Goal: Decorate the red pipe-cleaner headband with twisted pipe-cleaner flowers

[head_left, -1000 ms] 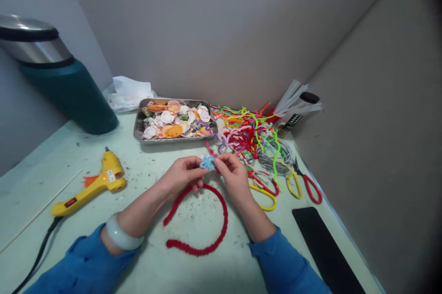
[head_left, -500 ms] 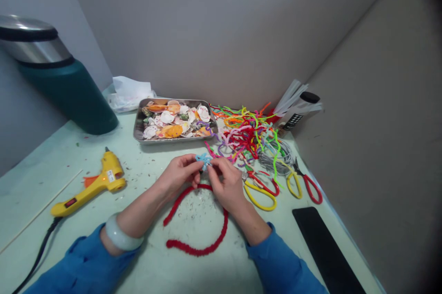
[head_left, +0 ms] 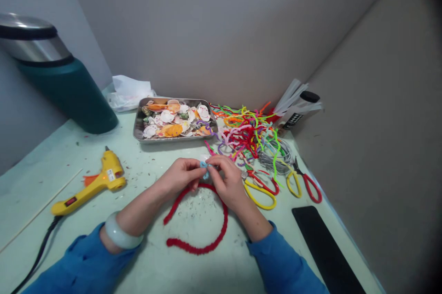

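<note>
Between the fingertips of both hands is a small light-blue fuzzy piece, a bent pipe cleaner by its look, partly covered by the fingers. My left hand pinches it from the left, thumb against forefinger. From the right, my right hand pinches the same piece. Under and in front of the hands, a red fuzzy headband lies on the table as an open loop, its gap facing left. The far side of that loop passes just below the fingers.
Behind the hands stands a metal tray of shells. Pipe cleaners heap to its right, with scissors nearby. A yellow glue gun and a teal bottle are at left. A black flat strip lies at right.
The light-blue piece has turned and sits slightly lower, more covered by the fingers. My right fingers have closed in over it. The headband and other things stay put.
</note>
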`<state>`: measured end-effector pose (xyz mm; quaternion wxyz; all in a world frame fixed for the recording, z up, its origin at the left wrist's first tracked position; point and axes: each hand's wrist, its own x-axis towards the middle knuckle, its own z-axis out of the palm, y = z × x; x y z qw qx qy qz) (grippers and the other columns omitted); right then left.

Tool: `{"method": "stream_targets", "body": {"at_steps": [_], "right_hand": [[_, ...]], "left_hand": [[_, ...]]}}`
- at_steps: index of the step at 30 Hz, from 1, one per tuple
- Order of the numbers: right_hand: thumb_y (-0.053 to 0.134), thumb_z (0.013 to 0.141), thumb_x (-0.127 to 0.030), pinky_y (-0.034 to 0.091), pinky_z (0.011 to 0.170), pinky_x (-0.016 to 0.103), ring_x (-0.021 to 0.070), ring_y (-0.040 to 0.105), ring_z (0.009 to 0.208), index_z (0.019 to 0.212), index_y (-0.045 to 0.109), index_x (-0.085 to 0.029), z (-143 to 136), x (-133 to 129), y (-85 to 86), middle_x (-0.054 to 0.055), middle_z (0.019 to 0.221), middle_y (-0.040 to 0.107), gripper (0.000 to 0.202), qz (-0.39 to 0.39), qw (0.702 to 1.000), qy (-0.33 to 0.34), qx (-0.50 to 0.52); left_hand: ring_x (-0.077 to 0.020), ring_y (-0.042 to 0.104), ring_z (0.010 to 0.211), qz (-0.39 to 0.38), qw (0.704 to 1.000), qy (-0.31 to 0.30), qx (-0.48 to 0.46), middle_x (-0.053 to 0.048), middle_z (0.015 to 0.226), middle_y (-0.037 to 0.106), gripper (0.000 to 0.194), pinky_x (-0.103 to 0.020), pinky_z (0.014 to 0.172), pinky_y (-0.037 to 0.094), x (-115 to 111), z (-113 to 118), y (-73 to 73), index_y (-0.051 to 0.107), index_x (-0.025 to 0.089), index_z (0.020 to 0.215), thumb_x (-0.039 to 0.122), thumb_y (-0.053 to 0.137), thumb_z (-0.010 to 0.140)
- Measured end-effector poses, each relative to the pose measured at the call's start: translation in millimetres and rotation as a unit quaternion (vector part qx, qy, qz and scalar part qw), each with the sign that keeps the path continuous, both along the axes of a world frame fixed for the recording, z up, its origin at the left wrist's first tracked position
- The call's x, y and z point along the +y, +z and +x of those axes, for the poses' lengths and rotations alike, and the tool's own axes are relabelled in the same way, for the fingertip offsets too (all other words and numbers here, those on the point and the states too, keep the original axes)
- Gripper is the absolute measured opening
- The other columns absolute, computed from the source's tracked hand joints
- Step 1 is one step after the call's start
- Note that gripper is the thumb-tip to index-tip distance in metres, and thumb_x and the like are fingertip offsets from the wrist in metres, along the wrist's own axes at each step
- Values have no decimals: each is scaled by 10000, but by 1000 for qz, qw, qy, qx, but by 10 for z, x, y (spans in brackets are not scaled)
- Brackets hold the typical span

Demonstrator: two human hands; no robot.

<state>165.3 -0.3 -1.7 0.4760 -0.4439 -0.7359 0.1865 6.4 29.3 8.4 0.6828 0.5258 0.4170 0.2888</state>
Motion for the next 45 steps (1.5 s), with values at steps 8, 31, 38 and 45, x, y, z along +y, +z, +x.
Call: {"method": "stream_targets", "body": {"at_steps": [8,31,38,45], "right_hand": [[482,853,-188,435,689,270,149,551,748,840,575,-198,-36,-8,19,28,813,591,95,-74,993,-40,76],[593,787,-333,367,498,212,91,466,507,731,597,-175,162,84,66,-37,594,533,168,-320,927,62,186],[652,741,-334,381,495,210,84,477,492,707,609,-172,189,104,87,-35,592,556,171,-334,909,83,235],[651,737,-361,353,428,203,78,454,429,708,605,-172,74,95,5,-44,537,541,197,-319,911,14,260]], "left_hand": [[-107,545,393,-14,999,23,-43,9,467,603,310,-216,445,463,-4,38,-23,559,144,816,360,725,666],[-100,527,384,-5,1000,-8,-28,25,477,576,227,-216,442,448,-6,8,-16,596,146,778,309,714,673],[-94,537,402,-12,999,-36,-35,15,500,582,195,-202,448,443,-12,-10,-11,609,137,787,292,697,706],[-83,540,411,-3,998,-16,-65,27,600,611,258,-203,435,447,-13,9,-28,549,158,802,280,735,671]]}}
